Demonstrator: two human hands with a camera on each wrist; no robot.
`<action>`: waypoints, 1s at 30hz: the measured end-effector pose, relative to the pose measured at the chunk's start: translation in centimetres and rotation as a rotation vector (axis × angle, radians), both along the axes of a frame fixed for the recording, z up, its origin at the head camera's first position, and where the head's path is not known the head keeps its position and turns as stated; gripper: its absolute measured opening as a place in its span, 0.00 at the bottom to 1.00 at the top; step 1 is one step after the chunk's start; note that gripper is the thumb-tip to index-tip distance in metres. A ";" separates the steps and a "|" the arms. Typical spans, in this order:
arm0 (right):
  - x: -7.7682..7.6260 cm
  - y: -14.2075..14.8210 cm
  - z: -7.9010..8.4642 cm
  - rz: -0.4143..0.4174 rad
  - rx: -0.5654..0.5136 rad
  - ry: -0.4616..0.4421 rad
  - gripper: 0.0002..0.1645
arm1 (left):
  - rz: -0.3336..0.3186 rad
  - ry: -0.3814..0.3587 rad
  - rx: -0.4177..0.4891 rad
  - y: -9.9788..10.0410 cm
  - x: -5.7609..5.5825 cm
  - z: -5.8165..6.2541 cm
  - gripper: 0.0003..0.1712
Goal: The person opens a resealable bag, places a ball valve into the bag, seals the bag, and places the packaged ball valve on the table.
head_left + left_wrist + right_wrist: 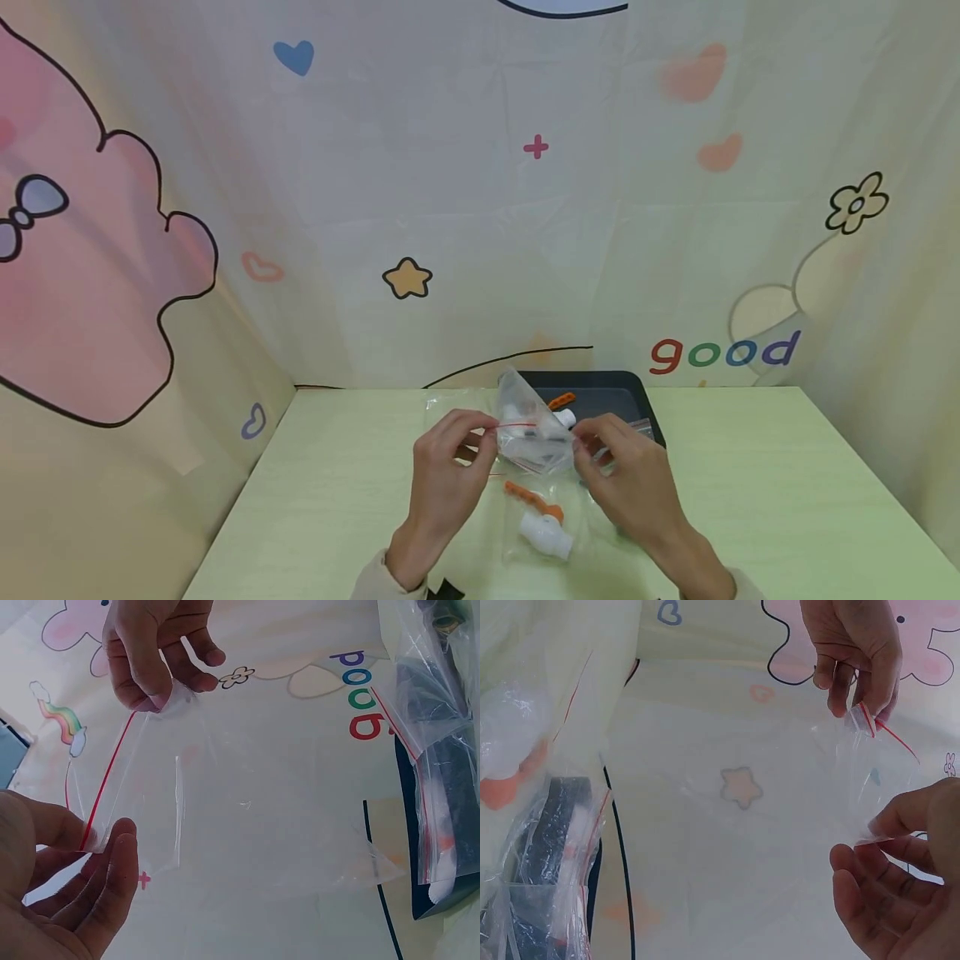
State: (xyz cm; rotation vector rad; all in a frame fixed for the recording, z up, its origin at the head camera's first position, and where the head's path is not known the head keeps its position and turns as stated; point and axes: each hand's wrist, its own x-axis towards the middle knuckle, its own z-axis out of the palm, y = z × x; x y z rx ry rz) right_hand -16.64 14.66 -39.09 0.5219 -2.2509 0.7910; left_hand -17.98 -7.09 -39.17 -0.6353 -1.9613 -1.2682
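1. Thumb and fingertips of the left hand were closed in a pinch on the edge of a clear bag, at one end of its red line; the other fingers were loosely bent.
2. The right hand pinched the same bag at another part of its edge; whether exactly on the red line, I could not tell from every view. Both hands were well apart, with the film spread between them.
3. This bag was in the air above the desk, and in the head view it covered part of a dark tray. The printed star of the cloth backdrop showed through it.
4. In my judgement, the bag was very light, soft and rather slippery, easy to crease. The best places to take hold were probably the corners near the red line, where the edge seemed stiffer, with a small pinch and gentle pulling.
5. On the desk, just below the hands, a second bag contained an orange part and a white fitting.
6. Farther away, the tray held another orange piece and a white piece, partly hidden.
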 end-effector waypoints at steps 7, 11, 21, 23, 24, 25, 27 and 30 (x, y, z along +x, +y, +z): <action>0.7 -0.6 0.2 0.096 0.035 -0.126 0.11 | 0.030 0.018 -0.012 -0.2 0.2 0.1 0.12; 1.0 -0.6 0.4 0.130 0.049 -0.159 0.10 | 0.057 0.025 -0.040 -0.4 0.2 0.1 0.11; -0.2 1.6 2.3 0.098 0.124 -0.062 0.11 | 0.082 -0.014 -0.115 -1.2 0.1 0.4 0.10; -0.7 2.2 2.8 0.095 0.152 -0.035 0.11 | 0.090 -0.025 -0.128 -1.4 0.0 0.4 0.10; -1.0 2.5 3.0 0.093 0.170 -0.024 0.12 | 0.092 -0.033 -0.132 -1.5 0.0 0.3 0.10; -1.3 2.8 3.2 0.087 0.192 -0.016 0.12 | 0.096 -0.042 -0.136 -1.6 0.0 0.3 0.11; -1.8 3.3 3.6 0.082 0.239 -0.010 0.13 | 0.103 -0.058 -0.141 -1.8 0.0 0.3 0.10; -2.8 3.8 4.0 0.089 0.320 -0.027 0.14 | 0.112 -0.086 -0.147 -2.0 0.0 0.2 0.10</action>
